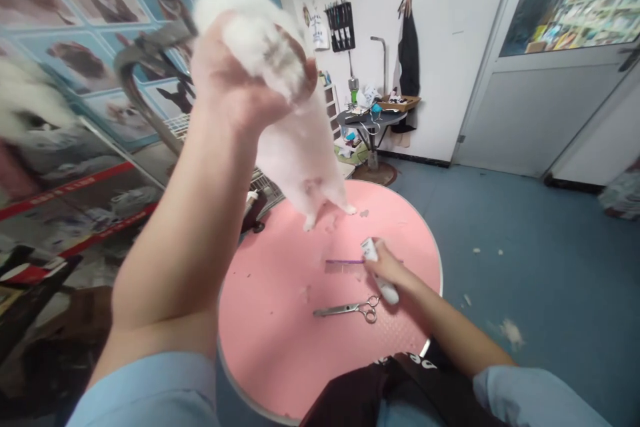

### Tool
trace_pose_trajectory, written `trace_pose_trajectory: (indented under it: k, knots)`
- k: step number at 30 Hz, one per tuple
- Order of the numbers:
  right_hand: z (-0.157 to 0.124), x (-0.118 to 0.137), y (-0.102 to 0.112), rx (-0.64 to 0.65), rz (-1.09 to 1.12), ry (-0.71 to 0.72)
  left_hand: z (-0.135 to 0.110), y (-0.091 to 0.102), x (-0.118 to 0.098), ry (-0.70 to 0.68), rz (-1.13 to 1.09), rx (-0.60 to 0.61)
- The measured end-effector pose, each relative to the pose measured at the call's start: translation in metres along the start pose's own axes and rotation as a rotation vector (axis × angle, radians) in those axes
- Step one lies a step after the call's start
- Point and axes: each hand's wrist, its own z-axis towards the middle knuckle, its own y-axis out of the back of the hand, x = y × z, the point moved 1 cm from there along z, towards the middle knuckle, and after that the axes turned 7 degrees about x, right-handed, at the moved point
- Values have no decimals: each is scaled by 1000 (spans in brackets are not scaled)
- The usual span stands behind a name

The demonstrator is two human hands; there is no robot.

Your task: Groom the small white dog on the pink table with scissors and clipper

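A white dog (pixel 300 147) stands upright on its hind legs on a round pink grooming table (pixel 270 347). My left hand (pixel 235 80) is raised high, its fingers wrapped around the dog's furry upper part; blur hides which part exactly. The short-haired belly faces me. Over the right side of the table, my right hand (pixel 385 263) grips white hair clippers (pixel 370 250). Just beneath that hand lies a metal comb with a purple spine (pixel 345 261), partly covered. Silver scissors (pixel 345 309) rest nearer to me, their finger rings pointing right.
Tufts of cut hair (pixel 364 213) dot the tabletop, and more hair (pixel 511 332) lies on the blue floor. A curved metal grooming arm (pixel 133 73) rises at the left beside a shelf rack. Farther back, a dark side table (pixel 373 121) carries clutter. A door (pixel 560 107) stands right.
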Motion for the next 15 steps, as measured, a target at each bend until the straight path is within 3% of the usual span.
trace_pose_trajectory:
  k: [3, 5, 7, 11, 13, 15]
  knots:
    - [-15, 14, -16, 143, -174, -21, -1, 4, -1, -34, 27, 41]
    - [-26, 12, -5, 116, -162, -97, -4, 6, -1, -14, 28, 50]
    - [-37, -1, 25, -43, 6, -166, -7, 6, -1, 24, 15, 63]
    - [-67, -51, 108, -384, 545, -286, -15, 5, 1, 52, -27, 57]
    - [-87, -74, 139, -518, 605, -356, -17, 5, 1, 64, -81, 48]
    - [-101, -85, 157, -599, 548, -407, -16, 4, 1, 68, -135, 50]
